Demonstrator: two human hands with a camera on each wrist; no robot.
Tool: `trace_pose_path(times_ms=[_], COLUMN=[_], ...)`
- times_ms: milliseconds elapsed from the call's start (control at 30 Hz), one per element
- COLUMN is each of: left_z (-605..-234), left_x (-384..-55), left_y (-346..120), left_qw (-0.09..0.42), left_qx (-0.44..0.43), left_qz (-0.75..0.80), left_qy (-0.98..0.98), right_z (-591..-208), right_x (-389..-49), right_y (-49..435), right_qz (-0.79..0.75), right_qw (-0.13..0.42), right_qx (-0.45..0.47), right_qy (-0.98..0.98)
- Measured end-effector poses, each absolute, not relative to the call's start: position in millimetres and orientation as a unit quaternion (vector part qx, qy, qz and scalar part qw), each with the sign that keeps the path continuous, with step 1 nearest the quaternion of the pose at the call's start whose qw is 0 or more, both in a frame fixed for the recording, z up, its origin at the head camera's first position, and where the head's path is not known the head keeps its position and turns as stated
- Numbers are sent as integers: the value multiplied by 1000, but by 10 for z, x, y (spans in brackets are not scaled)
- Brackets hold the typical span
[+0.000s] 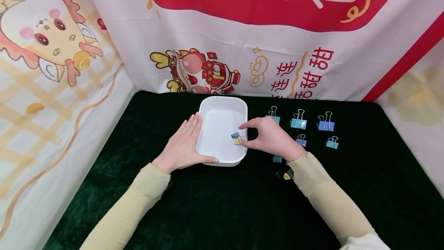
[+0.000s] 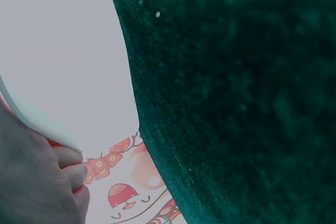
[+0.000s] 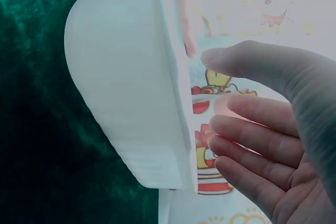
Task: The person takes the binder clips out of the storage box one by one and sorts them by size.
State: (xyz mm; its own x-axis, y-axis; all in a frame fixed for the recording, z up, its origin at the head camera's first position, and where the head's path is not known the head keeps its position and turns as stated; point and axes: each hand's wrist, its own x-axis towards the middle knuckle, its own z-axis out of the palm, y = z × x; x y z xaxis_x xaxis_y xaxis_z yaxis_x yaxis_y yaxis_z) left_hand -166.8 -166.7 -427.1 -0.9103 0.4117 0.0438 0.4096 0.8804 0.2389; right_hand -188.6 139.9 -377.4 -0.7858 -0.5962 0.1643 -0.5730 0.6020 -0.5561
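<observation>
A white plastic box stands on the dark green cloth, with a small blue binder clip and a small yellow binder clip close together inside it, near the right wall. Against the box's left side rests my left hand, fingers straight along the rim and thumb across the front corner. My right hand hangs over the right rim with thumb and fingers spread apart. In the right wrist view, nothing lies between the thumb and fingers of the right hand; the box wall is beside them.
Right of the box lie several binder clips in blue and teal, among them a teal one, a larger blue one and a small teal one. A black and yellow item shows by the right wrist. A printed cloth hangs behind.
</observation>
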Motion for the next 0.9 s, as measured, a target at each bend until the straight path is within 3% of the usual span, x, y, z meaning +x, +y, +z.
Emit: trace_pose_path(times_ms=[500,900], left_z=[-4289,-4277], left_x=[-1683,-1671], left_y=[-1664,-1667], left_qw=[13,13], left_qx=[204,203], left_qz=[119,117], left_qy=[972,972], right_z=[-3834,-3943], right_x=[-2090,-2160], right_y=[1050,989], right_qz=[-255,-165], right_qw=[93,57], right_qx=[-319,-336], right_qy=[908,925])
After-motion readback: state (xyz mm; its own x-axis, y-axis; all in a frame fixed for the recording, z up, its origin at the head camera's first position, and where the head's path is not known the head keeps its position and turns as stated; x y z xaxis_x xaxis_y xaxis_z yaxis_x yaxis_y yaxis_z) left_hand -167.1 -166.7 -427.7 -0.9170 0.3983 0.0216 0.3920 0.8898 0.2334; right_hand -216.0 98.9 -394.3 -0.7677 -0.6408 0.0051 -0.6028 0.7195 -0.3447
